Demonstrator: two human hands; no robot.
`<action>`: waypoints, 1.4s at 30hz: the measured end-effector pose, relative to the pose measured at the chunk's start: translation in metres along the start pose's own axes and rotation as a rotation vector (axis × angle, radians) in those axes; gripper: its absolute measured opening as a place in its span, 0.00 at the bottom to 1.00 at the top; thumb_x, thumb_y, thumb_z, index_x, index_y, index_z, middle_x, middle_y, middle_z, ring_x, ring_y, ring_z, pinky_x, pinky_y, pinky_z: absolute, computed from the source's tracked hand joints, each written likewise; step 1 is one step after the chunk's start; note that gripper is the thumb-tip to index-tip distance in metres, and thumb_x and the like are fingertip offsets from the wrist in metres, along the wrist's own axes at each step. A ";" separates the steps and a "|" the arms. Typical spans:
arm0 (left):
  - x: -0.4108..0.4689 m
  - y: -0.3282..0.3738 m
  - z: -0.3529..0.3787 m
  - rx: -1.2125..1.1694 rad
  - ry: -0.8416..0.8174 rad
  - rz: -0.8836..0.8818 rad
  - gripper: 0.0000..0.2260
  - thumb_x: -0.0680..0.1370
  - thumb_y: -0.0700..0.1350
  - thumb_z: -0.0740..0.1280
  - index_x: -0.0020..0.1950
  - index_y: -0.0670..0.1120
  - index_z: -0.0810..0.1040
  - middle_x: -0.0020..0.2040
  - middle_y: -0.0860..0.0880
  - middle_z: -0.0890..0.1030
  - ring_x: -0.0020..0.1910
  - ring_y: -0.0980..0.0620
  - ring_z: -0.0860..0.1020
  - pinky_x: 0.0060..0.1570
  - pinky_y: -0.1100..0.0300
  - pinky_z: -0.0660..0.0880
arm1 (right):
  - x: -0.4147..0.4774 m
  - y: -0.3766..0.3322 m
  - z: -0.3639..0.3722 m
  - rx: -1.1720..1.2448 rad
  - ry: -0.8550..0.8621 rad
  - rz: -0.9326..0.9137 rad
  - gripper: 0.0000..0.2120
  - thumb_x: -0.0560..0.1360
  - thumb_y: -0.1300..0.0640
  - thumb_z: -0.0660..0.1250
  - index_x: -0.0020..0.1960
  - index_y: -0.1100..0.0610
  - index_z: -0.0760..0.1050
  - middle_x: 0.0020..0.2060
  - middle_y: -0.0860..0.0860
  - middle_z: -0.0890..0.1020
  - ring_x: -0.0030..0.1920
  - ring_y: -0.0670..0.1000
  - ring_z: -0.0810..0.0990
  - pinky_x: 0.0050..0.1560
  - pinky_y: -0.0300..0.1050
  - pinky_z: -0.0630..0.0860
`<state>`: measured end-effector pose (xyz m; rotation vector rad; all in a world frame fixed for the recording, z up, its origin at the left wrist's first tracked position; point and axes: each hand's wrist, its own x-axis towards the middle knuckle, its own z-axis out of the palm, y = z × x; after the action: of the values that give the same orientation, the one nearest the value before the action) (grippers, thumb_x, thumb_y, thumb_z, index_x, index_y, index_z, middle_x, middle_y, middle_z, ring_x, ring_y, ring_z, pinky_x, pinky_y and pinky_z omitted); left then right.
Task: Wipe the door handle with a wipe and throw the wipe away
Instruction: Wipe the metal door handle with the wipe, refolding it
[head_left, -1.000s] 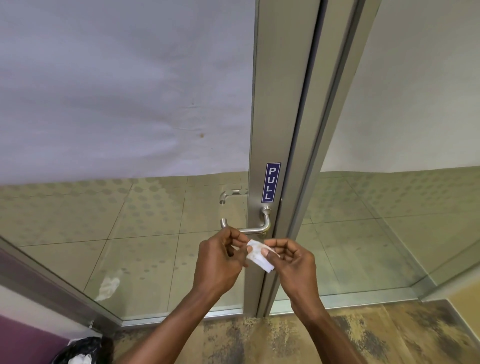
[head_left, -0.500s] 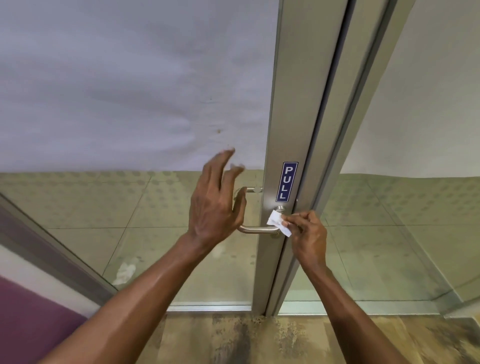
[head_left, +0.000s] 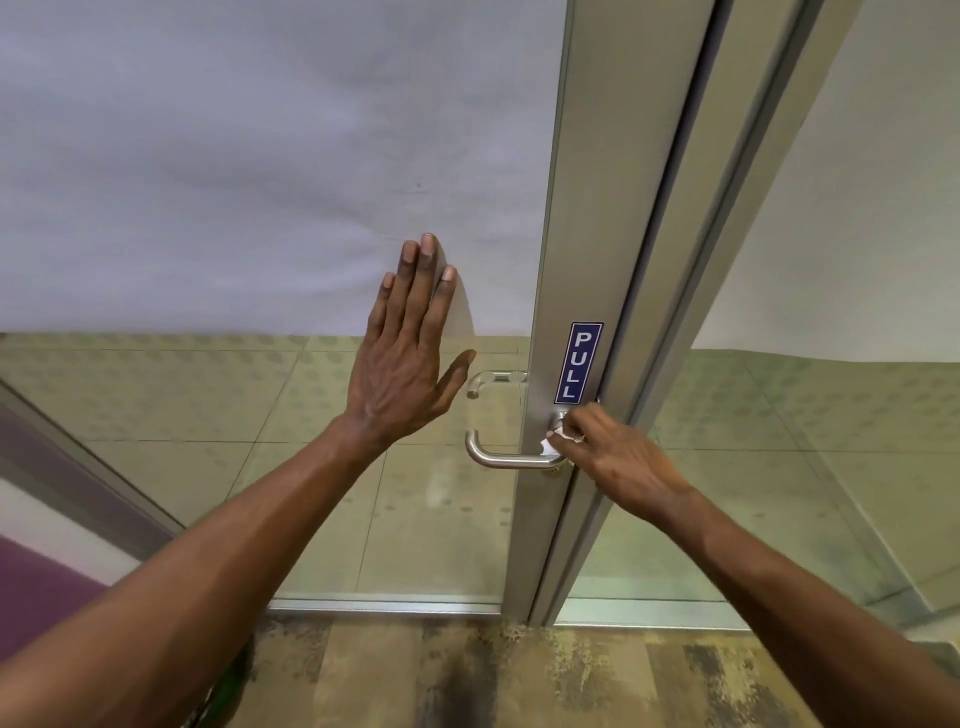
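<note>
A brushed-metal lever door handle (head_left: 506, 460) sticks out of the aluminium door frame (head_left: 582, 249), just below a blue PULL sticker (head_left: 578, 362). My right hand (head_left: 618, 454) is shut on a small white wipe (head_left: 551, 443) and presses it against the handle's base, where the lever meets the frame. Most of the wipe is hidden under my fingers. My left hand (head_left: 410, 353) lies flat and open on the glass door panel (head_left: 260, 208), to the left of the handle, fingers pointing up.
A second handle (head_left: 488, 382) shows through the glass on the far side. Frosted film covers the upper glass. A glass side panel (head_left: 831, 441) stands right of the frame. Worn patterned floor (head_left: 519, 675) lies below; a purple wall (head_left: 47, 577) is at the lower left.
My left hand let go of the wipe, rose and flattened against the glass. My right hand carried the wipe up to the handle's base. The view moved closer to the door.
</note>
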<state>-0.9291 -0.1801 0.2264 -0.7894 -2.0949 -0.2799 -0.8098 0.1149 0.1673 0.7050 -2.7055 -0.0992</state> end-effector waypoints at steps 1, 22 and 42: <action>0.000 -0.002 0.002 0.012 -0.003 0.007 0.42 0.87 0.58 0.67 0.91 0.39 0.50 0.92 0.42 0.36 0.92 0.43 0.37 0.93 0.42 0.46 | 0.003 0.005 -0.002 -0.025 -0.021 -0.064 0.18 0.74 0.63 0.77 0.63 0.57 0.81 0.52 0.57 0.79 0.49 0.56 0.80 0.31 0.43 0.68; -0.006 -0.012 0.022 0.118 0.010 0.036 0.46 0.87 0.62 0.63 0.92 0.44 0.40 0.92 0.43 0.36 0.93 0.43 0.38 0.92 0.45 0.41 | 0.021 -0.022 0.009 -0.094 -0.048 -0.052 0.12 0.74 0.51 0.78 0.51 0.58 0.82 0.45 0.54 0.76 0.46 0.55 0.73 0.45 0.51 0.78; -0.007 -0.014 0.030 0.105 0.013 0.033 0.45 0.87 0.62 0.62 0.93 0.44 0.41 0.93 0.42 0.39 0.94 0.42 0.41 0.92 0.44 0.42 | 0.073 -0.115 0.008 -0.004 -0.033 0.281 0.17 0.81 0.47 0.70 0.49 0.62 0.82 0.46 0.57 0.78 0.48 0.58 0.75 0.46 0.56 0.74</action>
<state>-0.9537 -0.1801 0.2037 -0.7563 -2.0647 -0.1552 -0.8189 -0.0207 0.1650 0.3182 -2.8037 -0.0479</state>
